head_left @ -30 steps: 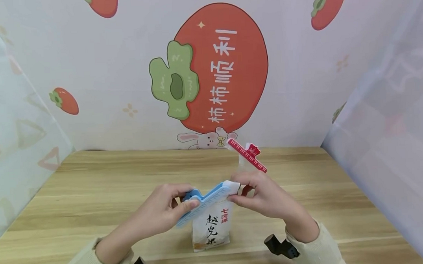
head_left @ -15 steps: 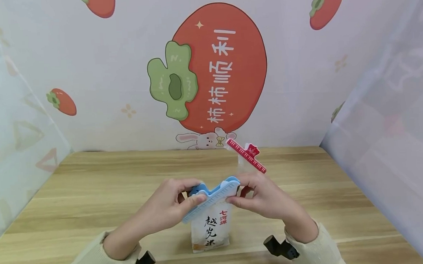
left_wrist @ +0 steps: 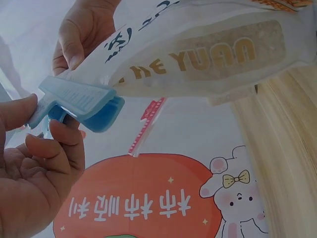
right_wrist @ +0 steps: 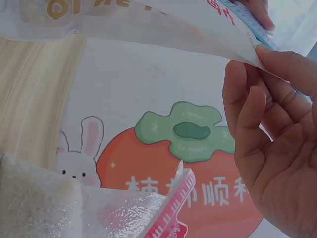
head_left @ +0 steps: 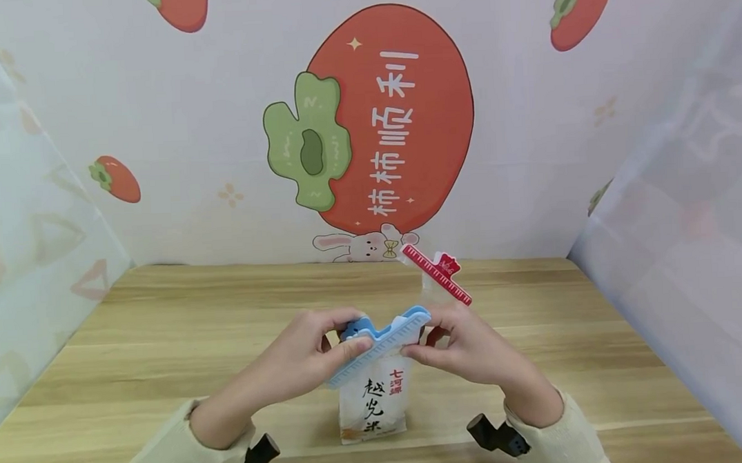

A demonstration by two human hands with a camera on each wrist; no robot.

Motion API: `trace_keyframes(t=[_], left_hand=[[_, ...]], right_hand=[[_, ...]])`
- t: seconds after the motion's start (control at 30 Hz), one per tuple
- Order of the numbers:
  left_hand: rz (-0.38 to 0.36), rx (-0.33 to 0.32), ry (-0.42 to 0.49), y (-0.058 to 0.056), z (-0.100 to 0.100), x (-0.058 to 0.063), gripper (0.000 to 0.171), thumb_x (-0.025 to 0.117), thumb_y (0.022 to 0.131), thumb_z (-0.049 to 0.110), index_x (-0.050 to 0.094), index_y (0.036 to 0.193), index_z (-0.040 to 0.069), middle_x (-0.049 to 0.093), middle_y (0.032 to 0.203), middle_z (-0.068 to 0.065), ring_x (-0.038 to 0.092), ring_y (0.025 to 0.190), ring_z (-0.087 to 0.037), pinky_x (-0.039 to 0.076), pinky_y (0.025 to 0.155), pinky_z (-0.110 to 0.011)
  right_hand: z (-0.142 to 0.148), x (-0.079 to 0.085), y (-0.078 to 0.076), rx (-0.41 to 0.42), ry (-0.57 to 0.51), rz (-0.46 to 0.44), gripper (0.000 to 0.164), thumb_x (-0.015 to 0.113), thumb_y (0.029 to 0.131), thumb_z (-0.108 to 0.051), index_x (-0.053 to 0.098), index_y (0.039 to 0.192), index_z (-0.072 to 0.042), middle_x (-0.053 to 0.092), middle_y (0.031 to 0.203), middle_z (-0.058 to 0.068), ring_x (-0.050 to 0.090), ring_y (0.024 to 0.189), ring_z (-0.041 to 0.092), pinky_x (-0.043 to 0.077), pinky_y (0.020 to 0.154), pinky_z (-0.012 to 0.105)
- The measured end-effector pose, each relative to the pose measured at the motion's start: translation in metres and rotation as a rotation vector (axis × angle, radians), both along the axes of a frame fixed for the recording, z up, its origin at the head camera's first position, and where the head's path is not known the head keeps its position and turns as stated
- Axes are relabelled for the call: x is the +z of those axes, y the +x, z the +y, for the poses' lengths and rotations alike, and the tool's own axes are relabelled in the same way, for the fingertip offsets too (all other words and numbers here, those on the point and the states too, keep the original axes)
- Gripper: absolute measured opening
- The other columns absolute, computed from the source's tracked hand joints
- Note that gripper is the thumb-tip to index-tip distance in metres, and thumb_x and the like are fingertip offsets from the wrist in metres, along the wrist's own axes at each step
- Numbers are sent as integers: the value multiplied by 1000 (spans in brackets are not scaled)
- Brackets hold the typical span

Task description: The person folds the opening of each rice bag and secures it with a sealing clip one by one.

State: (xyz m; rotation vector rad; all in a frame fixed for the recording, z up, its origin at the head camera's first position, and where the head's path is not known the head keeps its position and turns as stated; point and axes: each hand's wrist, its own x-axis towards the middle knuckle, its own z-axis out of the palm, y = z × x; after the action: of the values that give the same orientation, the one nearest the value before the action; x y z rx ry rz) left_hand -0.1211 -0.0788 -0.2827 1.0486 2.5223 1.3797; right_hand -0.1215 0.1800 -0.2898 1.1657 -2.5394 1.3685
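A white paper rice bag [head_left: 374, 404] with dark and red lettering stands upright on the table in the head view. My left hand [head_left: 314, 351] pinches the handle of a light blue sealing clip [head_left: 382, 345] between thumb and fingers. The clip slants across the bag's top, its right end higher. In the left wrist view the two bars of the clip [left_wrist: 84, 101] are spread apart at the near end. My right hand [head_left: 469, 344] pinches the bag's top right corner; in the right wrist view its thumb presses the bag's edge [right_wrist: 242, 47].
Behind my right hand stands a clear bag of white grains [right_wrist: 39, 198], closed by a red clip [head_left: 437, 275]. The wooden table [head_left: 194, 322] meets a printed backdrop [head_left: 506, 205] at the back, with cloth walls at both sides.
My left hand has moved right and slightly up with the blue clip, which now reaches across the bag's top to my right fingers. The right hand keeps its pinch on the corner.
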Motion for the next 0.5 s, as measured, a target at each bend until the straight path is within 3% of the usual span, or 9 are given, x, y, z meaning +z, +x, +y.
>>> trace_keyframes(t=[0.17,0.33,0.5], left_hand=[[-36,-11,1,-6,-5,-3,15,69,94,31,69,100,17,64,83,5,58,79,-10,47,55,-22],[-20,-29,17,-8,-8,-5,20,73,91,28,70,104,13,67,87,3,60,82,-9,44,53,-21],[-26,-30,16,-7,-8,-7,20,74,90,27,70,107,16,68,88,5,61,84,-9,42,52,-20]], right_hand=[[0,-1,0,-5,6,-7,22,77,84,-3,73,105,-4,73,95,7,63,79,9,59,69,27],[-1,1,0,4,4,-2,21,76,84,-3,72,104,-4,71,93,7,62,78,9,59,67,28],[2,2,0,9,12,-26,23,76,85,-3,71,107,-4,72,97,8,65,81,9,60,70,29]])
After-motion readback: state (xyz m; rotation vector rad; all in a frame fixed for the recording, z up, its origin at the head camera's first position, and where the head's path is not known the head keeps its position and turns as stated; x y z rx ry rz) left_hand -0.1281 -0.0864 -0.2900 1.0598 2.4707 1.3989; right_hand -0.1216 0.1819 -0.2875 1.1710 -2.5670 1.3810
